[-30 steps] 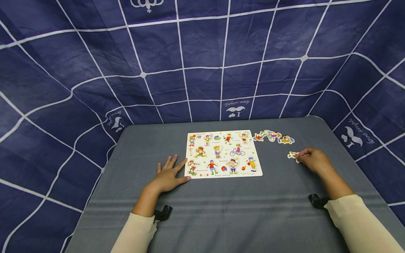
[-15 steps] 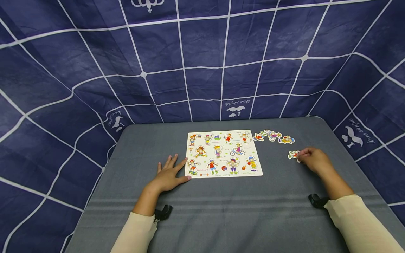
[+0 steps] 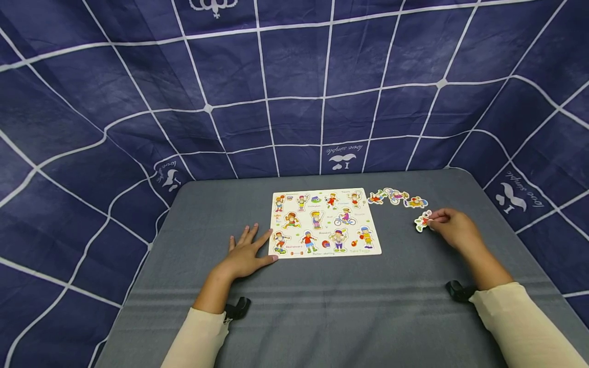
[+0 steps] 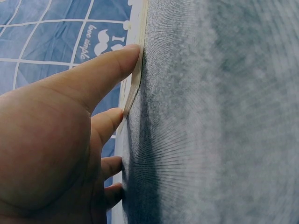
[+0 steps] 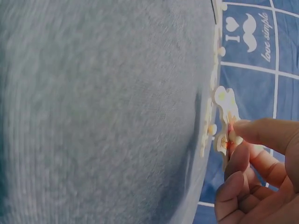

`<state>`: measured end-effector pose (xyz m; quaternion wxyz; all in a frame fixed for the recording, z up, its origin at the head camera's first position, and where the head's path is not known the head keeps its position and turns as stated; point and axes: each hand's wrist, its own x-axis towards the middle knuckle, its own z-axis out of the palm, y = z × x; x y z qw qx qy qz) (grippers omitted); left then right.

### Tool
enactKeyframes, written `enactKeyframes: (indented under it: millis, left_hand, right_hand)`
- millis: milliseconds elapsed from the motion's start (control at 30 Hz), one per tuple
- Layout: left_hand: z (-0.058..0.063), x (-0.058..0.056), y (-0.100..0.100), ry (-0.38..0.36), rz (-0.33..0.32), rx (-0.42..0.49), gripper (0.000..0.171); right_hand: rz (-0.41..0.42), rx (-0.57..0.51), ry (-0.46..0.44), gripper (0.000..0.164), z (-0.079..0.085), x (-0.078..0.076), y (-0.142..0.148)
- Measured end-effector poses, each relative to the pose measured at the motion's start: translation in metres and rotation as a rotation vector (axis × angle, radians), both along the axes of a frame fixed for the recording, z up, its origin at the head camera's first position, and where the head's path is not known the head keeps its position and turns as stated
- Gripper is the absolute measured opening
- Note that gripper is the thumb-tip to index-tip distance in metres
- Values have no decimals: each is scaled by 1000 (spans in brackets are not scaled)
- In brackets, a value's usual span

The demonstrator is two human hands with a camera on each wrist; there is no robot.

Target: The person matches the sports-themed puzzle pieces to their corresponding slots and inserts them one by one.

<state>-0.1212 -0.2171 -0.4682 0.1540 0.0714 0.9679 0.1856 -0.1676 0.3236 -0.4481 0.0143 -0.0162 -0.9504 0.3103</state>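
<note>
A white puzzle board [image 3: 301, 256] printed with children at sports lies mid-table. My left hand [image 3: 243, 258] lies spread at its left edge, thumb and forefinger touching the board; in the left wrist view the thumb [image 4: 112, 65] rests on the rim. To the right of the board, my right hand [image 3: 456, 230] pinches a puzzle piece [image 3: 421, 222] shaped like a child figure. The right wrist view has that puzzle piece [image 5: 226, 105] raised off the cloth, between thumb and fingers. Part of its face is hidden by the fingertips.
Beyond the right hand lie several loose puzzle pieces [image 3: 397, 196] beside the board's upper right corner. A grey cloth [image 3: 322, 312] covers the table. Blue curtain [image 3: 294, 76] with white lines surrounds the back and sides.
My right hand has lifted the puzzle piece and turned it more upright, shifting slightly left. The left hand and the board have stayed in place.
</note>
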Motion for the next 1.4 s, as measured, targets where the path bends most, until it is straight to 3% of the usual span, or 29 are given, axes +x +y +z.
enactKeyframes:
  millis: [467, 1400]
  left_hand:
    - [0, 1, 0, -8, 5, 8, 84]
    - [4, 2, 1, -5, -5, 1, 84]
  right_hand:
    - [48, -19, 96, 16, 10, 0, -22]
    - [133, -90, 111, 11, 18, -14, -80]
